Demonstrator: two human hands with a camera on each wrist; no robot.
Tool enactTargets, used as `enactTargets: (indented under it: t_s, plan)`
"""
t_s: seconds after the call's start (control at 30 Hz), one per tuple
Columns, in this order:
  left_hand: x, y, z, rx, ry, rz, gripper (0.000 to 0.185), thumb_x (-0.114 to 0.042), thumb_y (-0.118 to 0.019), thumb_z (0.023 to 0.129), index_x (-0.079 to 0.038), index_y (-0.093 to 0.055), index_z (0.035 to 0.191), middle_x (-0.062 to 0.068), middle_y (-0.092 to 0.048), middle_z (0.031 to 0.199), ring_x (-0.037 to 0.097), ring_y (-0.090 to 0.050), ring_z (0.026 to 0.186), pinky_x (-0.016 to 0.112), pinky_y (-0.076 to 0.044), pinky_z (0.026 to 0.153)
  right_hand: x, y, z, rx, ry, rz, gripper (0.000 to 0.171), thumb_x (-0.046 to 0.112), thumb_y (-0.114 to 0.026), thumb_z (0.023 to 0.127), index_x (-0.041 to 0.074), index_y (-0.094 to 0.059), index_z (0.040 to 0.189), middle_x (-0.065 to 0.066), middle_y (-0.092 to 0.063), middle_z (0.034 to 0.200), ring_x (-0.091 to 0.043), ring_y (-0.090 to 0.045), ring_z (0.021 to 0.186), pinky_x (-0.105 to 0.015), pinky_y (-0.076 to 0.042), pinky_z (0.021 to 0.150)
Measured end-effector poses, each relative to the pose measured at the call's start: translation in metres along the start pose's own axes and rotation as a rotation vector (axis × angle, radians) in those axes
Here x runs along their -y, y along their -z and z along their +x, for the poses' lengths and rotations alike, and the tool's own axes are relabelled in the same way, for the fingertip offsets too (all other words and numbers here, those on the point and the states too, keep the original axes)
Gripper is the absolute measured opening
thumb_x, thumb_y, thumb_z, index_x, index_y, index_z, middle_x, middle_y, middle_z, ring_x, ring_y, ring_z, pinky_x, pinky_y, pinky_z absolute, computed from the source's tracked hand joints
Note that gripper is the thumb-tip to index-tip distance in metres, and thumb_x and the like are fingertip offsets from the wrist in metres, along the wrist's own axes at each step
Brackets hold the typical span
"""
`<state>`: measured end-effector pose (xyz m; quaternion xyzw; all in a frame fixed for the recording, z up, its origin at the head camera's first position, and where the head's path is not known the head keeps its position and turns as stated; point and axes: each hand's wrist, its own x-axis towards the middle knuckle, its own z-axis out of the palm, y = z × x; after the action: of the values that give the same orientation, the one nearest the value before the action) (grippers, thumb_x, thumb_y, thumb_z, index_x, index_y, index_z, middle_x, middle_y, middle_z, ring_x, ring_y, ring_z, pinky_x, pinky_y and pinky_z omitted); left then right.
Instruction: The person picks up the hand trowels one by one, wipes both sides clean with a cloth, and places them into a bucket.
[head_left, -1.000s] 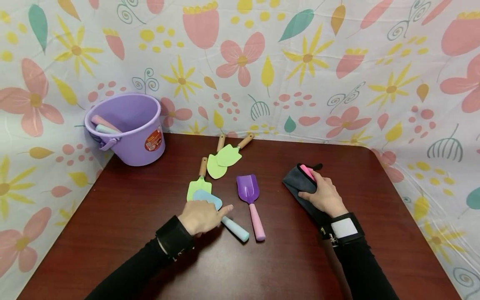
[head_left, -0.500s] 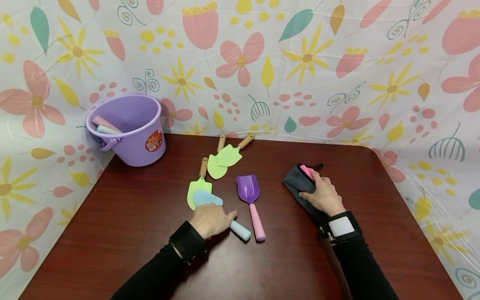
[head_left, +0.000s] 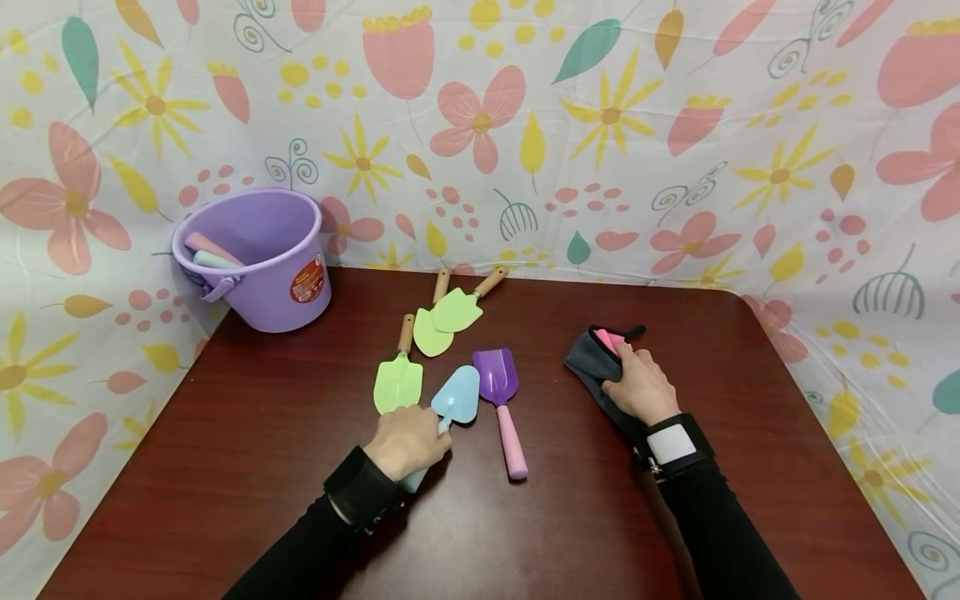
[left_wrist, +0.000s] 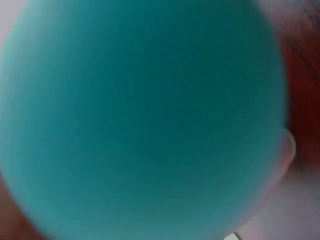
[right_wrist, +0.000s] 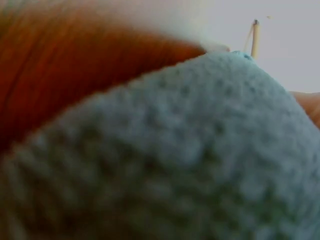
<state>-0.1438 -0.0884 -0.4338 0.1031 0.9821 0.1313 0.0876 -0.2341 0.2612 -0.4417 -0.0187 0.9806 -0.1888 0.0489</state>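
The left hand [head_left: 408,442] curls its fingers round the smooth handle of a blue trowel [head_left: 457,398], whose rounded plastic blade sits just beside a purple scoop [head_left: 496,377] and a green spade [head_left: 398,383]. The right hand [head_left: 637,385] presses bent fingers on a grey felt-like pouch [head_left: 588,364] with a pink item [head_left: 604,338] at its mouth, on the glossy brown table [head_left: 262,417].

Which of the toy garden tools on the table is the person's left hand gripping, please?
The light blue trowel: the left hand grips its handle, while the purple scoop and three green tools lie untouched.
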Motion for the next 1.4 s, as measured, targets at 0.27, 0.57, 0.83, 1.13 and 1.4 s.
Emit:
enactTargets:
  t_s: [0.27,0.57,0.83,1.13,1.4]
  plan:
    - [0.013,0.012,-0.004,-0.018,-0.017,-0.087,0.039,-0.022,-0.058,0.094,-0.013,-0.049,0.058,0.001,-0.049,0.053,0.014,-0.049,0.043,0.037,-0.043,0.047,-0.003,0.005,0.000,-0.025,0.020,0.065,0.062,0.012,-0.062,0.090,0.004,-0.036,0.146,-0.034,-0.044,0.131,-0.057,-0.047,0.111,-0.068,-0.041,0.082]
    - [0.025,0.038,0.001,-0.099,-0.061,-0.118,0.028,-0.027,-0.058,0.099,-0.010,-0.049,0.078,0.002,-0.047,0.060,0.016,-0.047,0.048,0.034,-0.038,0.047,-0.002,0.021,-0.007,-0.178,0.111,0.178,0.055,0.005,-0.062,0.087,0.000,-0.045,0.139,-0.034,-0.052,0.121,-0.049,-0.052,0.102,-0.063,-0.040,0.080]
    - [0.030,0.052,0.023,-0.241,-0.095,-0.168,0.027,-0.036,-0.062,0.096,-0.012,-0.056,0.085,0.002,-0.046,0.062,0.019,-0.046,0.053,0.034,-0.035,0.046,0.018,0.041,-0.017,-0.351,0.181,0.271,0.052,0.001,-0.063,0.083,0.000,-0.051,0.134,-0.030,-0.056,0.114,-0.043,-0.052,0.098,-0.058,-0.039,0.082]
    - [0.029,0.056,0.050,-0.361,-0.128,-0.247,0.026,-0.042,-0.063,0.094,-0.017,-0.059,0.089,0.000,-0.051,0.066,0.018,-0.048,0.053,0.034,-0.037,0.046,0.060,0.053,-0.030,-0.463,0.221,0.328,0.053,0.000,-0.063,0.082,0.004,-0.053,0.134,-0.025,-0.056,0.116,-0.039,-0.052,0.096,-0.054,-0.039,0.081]
    - [0.011,0.068,0.067,-0.399,-0.166,-0.331,0.027,-0.042,-0.066,0.092,-0.016,-0.064,0.093,-0.001,-0.051,0.064,0.017,-0.046,0.053,0.032,-0.034,0.045,0.106,0.058,-0.038,-0.547,0.248,0.353,0.053,0.004,-0.068,0.083,0.005,-0.055,0.134,-0.021,-0.056,0.117,-0.039,-0.055,0.098,-0.056,-0.042,0.083]
